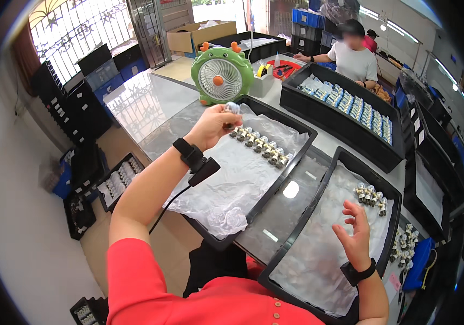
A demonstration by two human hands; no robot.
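My left hand [214, 125] is closed round a small metal part with a see-through cap [232, 108], raised over the far end of the left tray [309, 142]. Its fingers partly hide the part. Just right of that hand, a row of similar metal parts [257, 143] runs across the white lining sheet [226, 179]. Over the right tray [283, 250], my right hand [355, 238] hovers with its fingers curved and apart, holding nothing. Beyond its fingertips, a small cluster of the same capped parts [370, 196] sits on that tray's lining.
A green animal-shaped fan [222, 78] stands behind the left tray. Farther right, a deep black crate [346, 127] holds rows of parts, with a co-worker [355, 57] behind it. Loose parts [404, 246] and a blue bin [420, 264] lie at right. A cable [169, 203] hangs from my left wrist.
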